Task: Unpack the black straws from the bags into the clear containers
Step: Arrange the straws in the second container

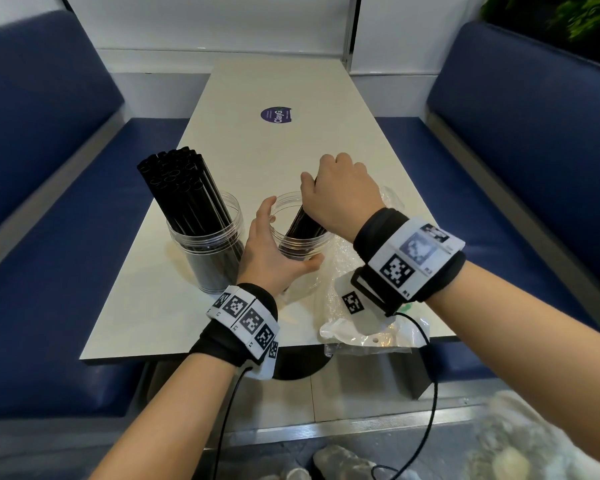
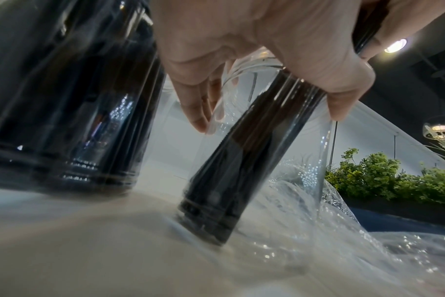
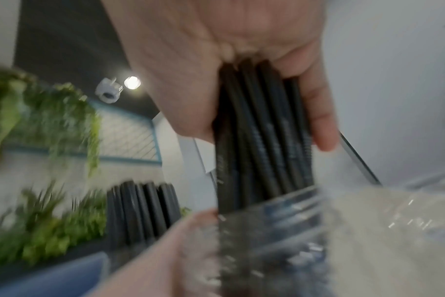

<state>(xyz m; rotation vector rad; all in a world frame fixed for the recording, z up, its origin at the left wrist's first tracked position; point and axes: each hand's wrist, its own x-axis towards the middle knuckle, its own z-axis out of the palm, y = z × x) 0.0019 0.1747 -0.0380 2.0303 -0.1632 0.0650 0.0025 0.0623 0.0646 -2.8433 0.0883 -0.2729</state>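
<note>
Two clear containers stand on the white table (image 1: 284,88). The left container (image 1: 208,251) is packed with black straws (image 1: 181,188). My left hand (image 1: 274,251) wraps around the right container (image 1: 303,245), fingers and thumb curled on its wall. My right hand (image 1: 340,192) grips a bundle of black straws (image 1: 303,221) from above, with their lower ends inside that container. The left wrist view shows the bundle (image 2: 244,160) leaning in the clear container (image 2: 325,152), reaching its bottom. In the blurred right wrist view my right hand (image 3: 241,60) grips the straws (image 3: 262,144) above the container rim (image 3: 280,201).
Empty clear plastic bags (image 1: 361,327) lie crumpled on the table's near right corner, partly over the edge. Blue bench seats (image 1: 49,254) flank the table on both sides. A purple sticker (image 1: 277,114) marks the table's far half. More plastic (image 1: 534,441) lies at the lower right.
</note>
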